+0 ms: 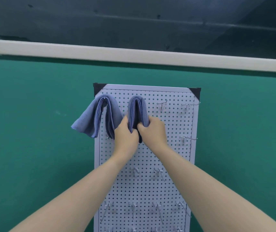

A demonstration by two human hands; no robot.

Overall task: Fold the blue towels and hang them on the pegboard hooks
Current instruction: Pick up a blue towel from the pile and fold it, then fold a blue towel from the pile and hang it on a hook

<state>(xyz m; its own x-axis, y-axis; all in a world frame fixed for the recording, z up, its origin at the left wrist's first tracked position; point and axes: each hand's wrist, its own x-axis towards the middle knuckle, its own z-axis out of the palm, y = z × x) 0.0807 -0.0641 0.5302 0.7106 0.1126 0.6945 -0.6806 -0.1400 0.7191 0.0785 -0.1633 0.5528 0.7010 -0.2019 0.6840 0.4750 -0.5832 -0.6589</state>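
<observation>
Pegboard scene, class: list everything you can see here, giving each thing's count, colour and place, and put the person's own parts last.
Pegboard: one, white, perforated, black top corner caps, against the green wall.
Left towel: one, blue, folded, draped over the top-left hook, one corner flaring left.
Right towel: one, blue, folded, draped over the next hook.
Empty hooks: several, silver, top right, right edge, lower rows.
Wall: green, white ledge above.
Left hand: grip on the right towel's lower left side.
Right hand: grip on its lower right side.

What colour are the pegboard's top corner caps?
Black, on both top corner caps of the white pegboard; head view.
</observation>
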